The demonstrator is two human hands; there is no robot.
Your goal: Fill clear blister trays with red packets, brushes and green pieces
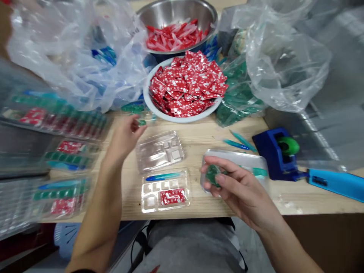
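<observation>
My left hand (pixel 126 134) is at the left of the white bowl, its fingers curled round a small green piece (pixel 142 122). Several more small green pieces (pixel 132 109) lie just behind it. Over a shallow pale tray (pixel 236 153), my right hand (pixel 241 185) is closed round a green clump (pixel 213 174), whose kind I cannot make out. Between the hands sits a clear blister tray (pixel 145 185) with a blue pen-like stick (pixel 163 176) and a red packet (pixel 172 196). Its square pockets look unfilled. An upturned or lid-like clear tray (pixel 153 155) lies behind it.
A white bowl (pixel 182 119) holds red packets; behind it, a steel bowl (pixel 142 17) holds red and pink sticks. Plastic bags (pixel 284 68) stand at the back. A blue tape dispenser (pixel 267 151) and blue cutter (pixel 335 184) lie right. Filled trays (pixel 62 197) are stacked left.
</observation>
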